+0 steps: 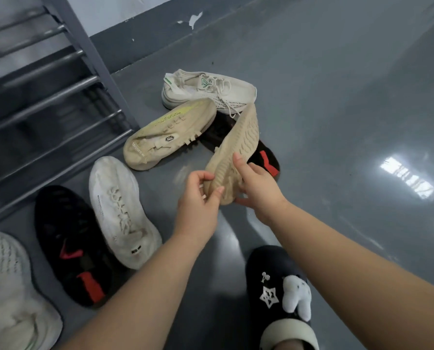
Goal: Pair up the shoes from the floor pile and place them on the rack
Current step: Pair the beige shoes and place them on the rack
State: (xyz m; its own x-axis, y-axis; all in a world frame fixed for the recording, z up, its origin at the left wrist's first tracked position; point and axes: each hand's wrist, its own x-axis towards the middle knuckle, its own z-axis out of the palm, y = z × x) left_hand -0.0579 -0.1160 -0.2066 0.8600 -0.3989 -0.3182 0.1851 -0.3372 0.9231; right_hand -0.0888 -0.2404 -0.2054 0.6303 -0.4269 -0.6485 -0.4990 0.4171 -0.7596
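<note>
Both forearms are bare, no sleeves, watch or rings showing. One foot wears a black slipper (274,281) with a cream band, a white star charm (269,296) and a white plush animal (296,296) on top.

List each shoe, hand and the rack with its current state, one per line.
beige shoe: lifted, sole toward camera, held by both hands
left hand: grips the beige shoe's near end
right hand: grips the same end
beige shoe on floor: on its side, sole showing
cream laced shoe: upright
black-red shoe: upright on floor
white shoe: upright on floor
rack: visible bars bare
</note>
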